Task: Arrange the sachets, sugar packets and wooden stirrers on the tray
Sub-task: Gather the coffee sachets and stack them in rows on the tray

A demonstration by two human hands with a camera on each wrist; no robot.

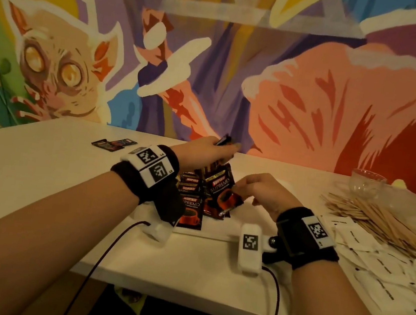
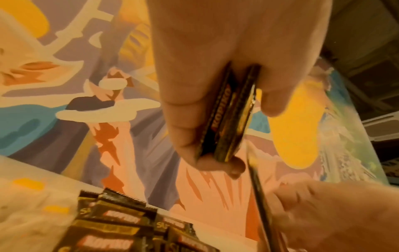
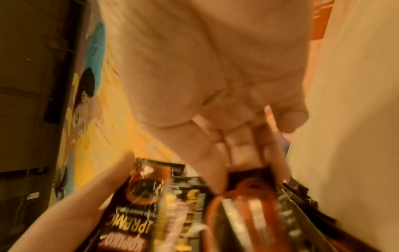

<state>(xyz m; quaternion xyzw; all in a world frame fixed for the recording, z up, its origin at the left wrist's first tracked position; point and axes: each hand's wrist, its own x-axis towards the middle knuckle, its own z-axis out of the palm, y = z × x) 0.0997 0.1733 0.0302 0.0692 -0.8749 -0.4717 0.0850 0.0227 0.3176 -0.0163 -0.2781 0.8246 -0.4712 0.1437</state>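
Two sachets (image 1: 114,143) are lying far left on the white table (image 1: 42,176), well apart from everything else, with bare tabletop spreading around them toward the near edge.

The left hand (image 1: 204,150) is hovering over the middle of the table, its fingers clamped on a few dark Kopiko packets (image 2: 228,117); the left wrist view is showing them edge-on between thumb and fingers, which the head view barely reveals. Below it, a row of sachets (image 1: 191,197) is lying overlapped on the tray (image 1: 208,233), whose white near rim is just showing.

The right hand (image 1: 265,193) is sitting just right of that row, thumb and fingers pinching one raised sachet (image 1: 222,198) at its right edge. The right wrist view is blurred, yet showing the fingertips (image 3: 218,184) pressed onto a packet.

Further right, a heap of wooden stirrers (image 1: 377,220) is fanning across the table, with white sugar packets (image 1: 376,267) spread nearer the front edge and crowding that corner. A glass cup (image 1: 367,183) is standing beyond the stirrers, near the wall.

A painted mural (image 1: 214,53) is covering the wall behind the table's far edge.
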